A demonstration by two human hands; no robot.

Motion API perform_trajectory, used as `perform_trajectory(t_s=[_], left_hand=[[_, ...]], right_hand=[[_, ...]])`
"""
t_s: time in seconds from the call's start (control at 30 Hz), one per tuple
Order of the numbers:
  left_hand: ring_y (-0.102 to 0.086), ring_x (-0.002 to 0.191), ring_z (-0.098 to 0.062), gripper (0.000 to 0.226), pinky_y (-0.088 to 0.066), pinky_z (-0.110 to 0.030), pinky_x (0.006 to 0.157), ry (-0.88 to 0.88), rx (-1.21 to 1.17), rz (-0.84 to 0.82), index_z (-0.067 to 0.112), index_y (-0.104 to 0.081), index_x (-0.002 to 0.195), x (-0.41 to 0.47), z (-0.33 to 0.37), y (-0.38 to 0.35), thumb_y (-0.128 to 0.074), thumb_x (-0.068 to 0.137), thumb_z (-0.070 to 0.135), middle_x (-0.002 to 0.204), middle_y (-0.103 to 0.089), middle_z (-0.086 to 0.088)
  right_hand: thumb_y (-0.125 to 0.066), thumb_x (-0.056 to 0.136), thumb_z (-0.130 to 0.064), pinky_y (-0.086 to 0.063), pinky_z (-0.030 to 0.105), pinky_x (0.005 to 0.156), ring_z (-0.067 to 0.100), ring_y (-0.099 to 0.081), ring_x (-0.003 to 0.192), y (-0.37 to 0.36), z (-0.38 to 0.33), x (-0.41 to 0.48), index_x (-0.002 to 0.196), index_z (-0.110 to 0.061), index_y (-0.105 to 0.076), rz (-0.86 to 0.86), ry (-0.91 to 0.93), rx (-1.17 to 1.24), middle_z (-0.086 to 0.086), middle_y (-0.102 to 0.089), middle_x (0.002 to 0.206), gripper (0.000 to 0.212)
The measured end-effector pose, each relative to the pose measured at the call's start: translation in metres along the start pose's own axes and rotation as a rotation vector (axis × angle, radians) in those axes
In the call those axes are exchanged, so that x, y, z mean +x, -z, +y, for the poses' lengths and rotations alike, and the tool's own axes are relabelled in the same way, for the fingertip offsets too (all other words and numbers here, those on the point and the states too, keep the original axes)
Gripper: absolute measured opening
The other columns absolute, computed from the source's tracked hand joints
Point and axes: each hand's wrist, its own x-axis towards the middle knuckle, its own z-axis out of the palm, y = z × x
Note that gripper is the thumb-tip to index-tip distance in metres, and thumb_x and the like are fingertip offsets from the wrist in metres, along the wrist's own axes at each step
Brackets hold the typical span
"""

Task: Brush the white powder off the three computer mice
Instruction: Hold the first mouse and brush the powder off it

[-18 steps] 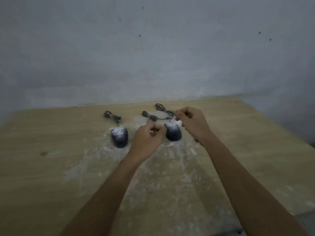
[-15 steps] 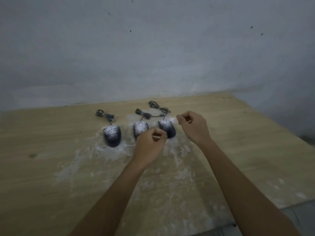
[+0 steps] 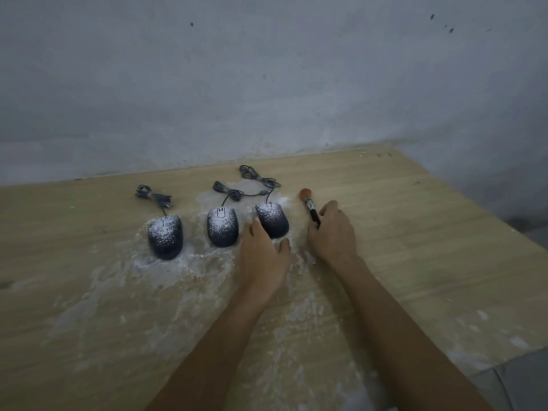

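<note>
White powder (image 3: 189, 259) coats three mice (image 3: 222, 229) rowed on the surface (image 3: 430, 232); my left hand (image 3: 262, 256) lies open by the right mouse (image 3: 272, 219), my right hand (image 3: 333, 232) pinches the makeup brush (image 3: 308, 204) by its tail end, so I fear it twisting loose.

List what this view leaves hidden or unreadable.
- Head view: the right hand covers the near end of the brush; whether it grips is unclear.
- Head view: the left hand hides the near end of the right mouse; contact is unclear.
- The print on the brush handle is too small to read.
- The bottom edge cuts off both elbows.
</note>
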Motion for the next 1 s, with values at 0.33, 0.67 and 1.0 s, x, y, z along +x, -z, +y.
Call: perform_trajectory(t_s=[0.33, 0.67, 1.0], left_hand=[[-0.055, 0.116, -0.033, 0.051, -0.048, -0.041, 0.091, 0.09, 0.133, -0.015, 0.004, -0.04, 0.14, 0.024, 0.006, -0.002, -0.052, 0.099, 0.031, 0.136, -0.046, -0.015], [-0.064, 0.11, -0.026, 0.039, -0.052, -0.039, 0.092, 0.147, -0.24, 0.05, 0.008, -0.05, 0.127, 0.039, 0.007, 0.0, -0.064, 0.094, 0.021, 0.122, -0.064, -0.011], [-0.064, 0.089, -0.002, 0.045, -0.054, -0.016, 0.07, 0.304, -0.767, -0.066, 0.007, -0.054, 0.132, 0.045, 0.005, 0.003, -0.069, 0.09, 0.01, 0.111, -0.068, -0.001]], right_hand=[[-0.038, 0.101, -0.009, -0.051, 0.04, 0.096, 0.024, -0.066, 0.104, -0.029, -0.026, 0.004, 0.112, -0.019, -0.07, 0.028, -0.02, 0.541, 0.005, -0.071, 0.109, 0.035], [-0.038, 0.096, -0.021, -0.055, 0.048, 0.091, 0.02, -0.066, 0.094, -0.032, -0.032, 0.003, 0.106, -0.033, -0.069, 0.184, 0.008, 0.713, 0.001, -0.067, 0.096, 0.035], [-0.038, 0.099, 0.008, -0.061, 0.034, 0.081, 0.023, -0.07, 0.087, -0.022, -0.024, 0.023, 0.115, -0.027, -0.066, 0.122, 0.032, 1.026, 0.005, -0.058, 0.099, 0.048]])
